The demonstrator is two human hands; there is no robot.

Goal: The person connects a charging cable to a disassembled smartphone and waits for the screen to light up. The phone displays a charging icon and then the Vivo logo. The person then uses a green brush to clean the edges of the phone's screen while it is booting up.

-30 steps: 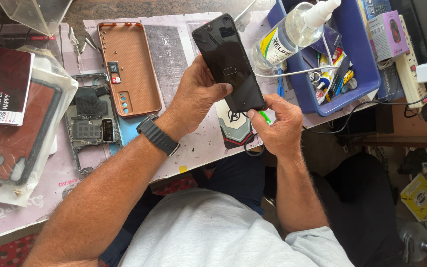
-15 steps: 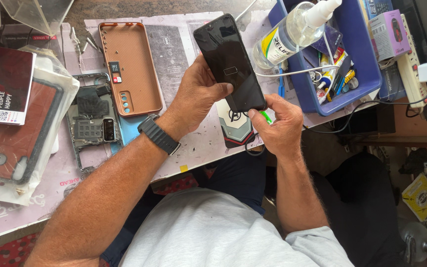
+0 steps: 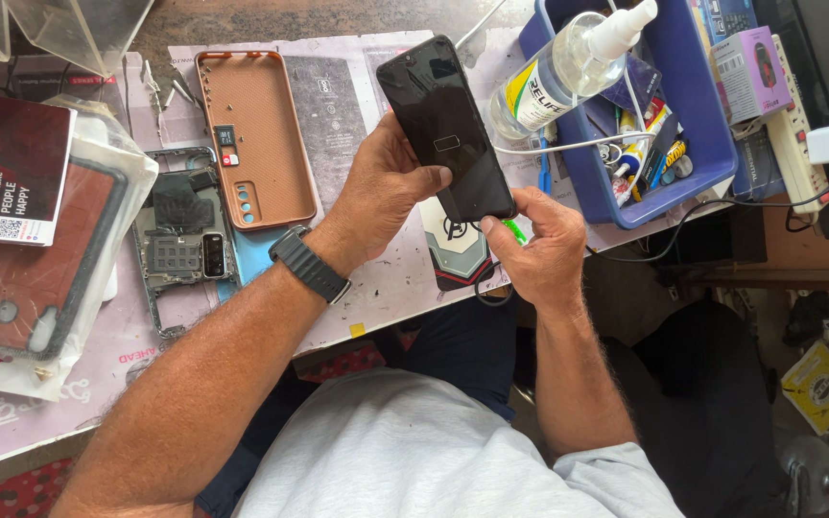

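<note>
Right hand (image 3: 544,251) pinches the near bottom edge of the black phone (image 3: 445,129), a green tool (image 3: 514,230) at its fingertips. Left hand (image 3: 383,192) clamps the phone's side – phone held tilted above the desk (image 3: 386,278) edge. Beyond: orange case (image 3: 253,134) left, blue bin (image 3: 693,153) close right – little room.

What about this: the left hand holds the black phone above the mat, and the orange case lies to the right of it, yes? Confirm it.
Not quite. The left hand does hold the black phone above the mat, but the orange case lies to the left of it in the picture, not the right. The head view shows this.
</note>
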